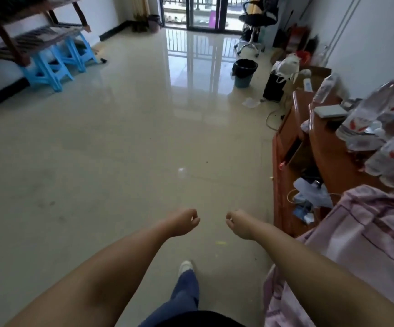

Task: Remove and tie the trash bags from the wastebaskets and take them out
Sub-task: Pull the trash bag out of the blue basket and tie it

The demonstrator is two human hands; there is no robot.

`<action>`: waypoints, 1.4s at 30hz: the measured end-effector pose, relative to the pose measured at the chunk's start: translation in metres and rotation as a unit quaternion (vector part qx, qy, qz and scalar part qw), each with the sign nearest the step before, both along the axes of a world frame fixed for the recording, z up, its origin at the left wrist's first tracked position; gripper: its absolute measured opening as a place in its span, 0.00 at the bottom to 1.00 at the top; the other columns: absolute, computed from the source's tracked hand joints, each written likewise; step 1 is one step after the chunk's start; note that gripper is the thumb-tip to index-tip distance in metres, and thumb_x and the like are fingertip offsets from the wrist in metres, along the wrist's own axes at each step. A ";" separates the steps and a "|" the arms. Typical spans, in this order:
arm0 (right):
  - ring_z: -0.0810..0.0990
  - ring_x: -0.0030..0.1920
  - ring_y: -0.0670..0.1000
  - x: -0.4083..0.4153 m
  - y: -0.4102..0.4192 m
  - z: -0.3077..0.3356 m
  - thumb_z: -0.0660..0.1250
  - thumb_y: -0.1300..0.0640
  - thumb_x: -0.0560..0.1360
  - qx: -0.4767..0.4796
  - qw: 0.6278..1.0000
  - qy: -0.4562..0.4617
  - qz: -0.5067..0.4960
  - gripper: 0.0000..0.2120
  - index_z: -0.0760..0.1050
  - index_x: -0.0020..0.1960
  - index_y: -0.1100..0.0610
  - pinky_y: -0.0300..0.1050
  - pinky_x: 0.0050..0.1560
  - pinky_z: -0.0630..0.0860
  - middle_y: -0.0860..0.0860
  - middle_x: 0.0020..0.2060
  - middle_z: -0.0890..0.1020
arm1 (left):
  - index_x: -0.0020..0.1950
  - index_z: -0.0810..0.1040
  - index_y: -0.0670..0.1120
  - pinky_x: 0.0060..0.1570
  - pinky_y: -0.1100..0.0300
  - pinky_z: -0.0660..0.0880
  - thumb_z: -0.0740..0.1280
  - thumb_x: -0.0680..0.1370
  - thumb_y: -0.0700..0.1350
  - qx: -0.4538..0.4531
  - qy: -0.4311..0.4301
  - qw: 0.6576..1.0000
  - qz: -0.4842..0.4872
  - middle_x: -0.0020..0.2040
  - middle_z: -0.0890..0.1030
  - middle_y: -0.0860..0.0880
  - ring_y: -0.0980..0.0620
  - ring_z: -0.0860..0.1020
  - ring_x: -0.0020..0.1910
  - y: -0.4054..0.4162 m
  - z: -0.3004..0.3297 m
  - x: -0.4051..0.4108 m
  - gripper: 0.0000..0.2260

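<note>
Both forearms cut off below; far wastebasket point(245, 72) blurred

Wastebasket point(243, 77): grey-blue, black bag point(245, 65) liner. Stools point(49, 67): bright blue. Floor point(120, 138): glossy beige. Cabinet point(292, 128): orange-brown wood. Cloth point(356, 232): pale pink, darker plaid stripes. Trouser leg point(181, 293): blue; shoe point(185, 265): white.

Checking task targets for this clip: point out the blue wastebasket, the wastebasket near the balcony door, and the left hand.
blue wastebasket point(243, 79), head view, front wall
far wastebasket point(154, 24), head view, side wall
left hand point(184, 221), head view, back of hand
</note>
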State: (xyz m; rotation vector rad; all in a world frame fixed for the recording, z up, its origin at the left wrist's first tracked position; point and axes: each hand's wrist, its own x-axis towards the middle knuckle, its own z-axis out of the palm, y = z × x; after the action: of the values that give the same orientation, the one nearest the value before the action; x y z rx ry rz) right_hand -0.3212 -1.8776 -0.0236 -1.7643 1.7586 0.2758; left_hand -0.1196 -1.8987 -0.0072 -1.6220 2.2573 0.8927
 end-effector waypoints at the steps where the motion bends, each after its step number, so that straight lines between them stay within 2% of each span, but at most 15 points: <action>1: 0.76 0.57 0.63 -0.002 -0.027 0.002 0.53 0.53 0.81 0.003 1.000 -0.004 -0.010 0.16 0.72 0.60 0.61 0.52 0.58 0.74 0.63 0.59 0.76 | 0.61 0.75 0.45 0.53 0.57 0.71 0.56 0.81 0.51 -0.001 -0.006 1.000 -0.001 0.61 0.78 0.43 0.43 0.76 0.59 -0.029 0.003 -0.001 0.16; 10: 0.76 0.57 0.60 -0.048 -0.237 0.012 0.53 0.52 0.80 0.013 0.998 -0.014 -0.056 0.16 0.72 0.61 0.59 0.52 0.59 0.73 0.59 0.60 0.75 | 0.61 0.73 0.47 0.56 0.54 0.72 0.56 0.80 0.52 0.021 -0.002 0.999 -0.028 0.61 0.78 0.44 0.43 0.76 0.57 -0.263 0.010 -0.053 0.15; 22: 0.75 0.59 0.60 -0.178 -0.541 0.000 0.52 0.53 0.81 0.030 0.999 0.013 -0.019 0.17 0.70 0.63 0.61 0.49 0.59 0.71 0.60 0.61 0.76 | 0.61 0.74 0.43 0.53 0.56 0.71 0.56 0.81 0.49 0.030 0.020 0.999 -0.017 0.61 0.78 0.42 0.42 0.76 0.58 -0.569 -0.006 -0.178 0.15; 28: 0.75 0.59 0.60 -0.209 -0.682 -0.009 0.53 0.53 0.81 0.046 0.999 -0.002 -0.003 0.17 0.71 0.62 0.62 0.49 0.59 0.72 0.60 0.61 0.76 | 0.61 0.74 0.42 0.54 0.56 0.71 0.57 0.81 0.48 0.048 0.024 0.999 0.005 0.60 0.78 0.40 0.42 0.76 0.57 -0.702 -0.010 -0.210 0.14; 34: 0.75 0.59 0.61 -0.236 -0.853 -0.026 0.54 0.54 0.80 0.029 0.999 -0.012 -0.014 0.16 0.72 0.60 0.62 0.48 0.59 0.72 0.62 0.60 0.76 | 0.59 0.76 0.40 0.55 0.56 0.72 0.58 0.80 0.46 0.034 0.033 0.999 0.010 0.58 0.79 0.40 0.42 0.77 0.56 -0.868 -0.022 -0.234 0.14; 38: 0.75 0.59 0.61 -0.253 -0.960 -0.015 0.54 0.54 0.80 0.031 0.999 -0.008 -0.042 0.16 0.73 0.59 0.62 0.50 0.59 0.73 0.62 0.60 0.77 | 0.59 0.76 0.43 0.54 0.56 0.72 0.57 0.80 0.49 0.042 -0.005 0.999 -0.021 0.58 0.79 0.43 0.43 0.77 0.56 -0.984 -0.014 -0.249 0.14; 42: 0.76 0.58 0.61 -0.280 -1.050 0.002 0.54 0.54 0.80 0.015 0.997 -0.018 -0.074 0.16 0.73 0.59 0.62 0.51 0.58 0.74 0.61 0.59 0.77 | 0.57 0.75 0.48 0.59 0.51 0.72 0.56 0.79 0.53 0.031 -0.045 0.996 -0.068 0.56 0.80 0.46 0.44 0.78 0.55 -1.096 -0.008 -0.274 0.14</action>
State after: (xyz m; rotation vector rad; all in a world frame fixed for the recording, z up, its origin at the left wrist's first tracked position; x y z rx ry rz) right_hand -0.6014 -2.9278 -0.0214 -1.5985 1.8394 0.2045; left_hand -0.3939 -2.9947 -0.0151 -1.4331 2.2254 0.8296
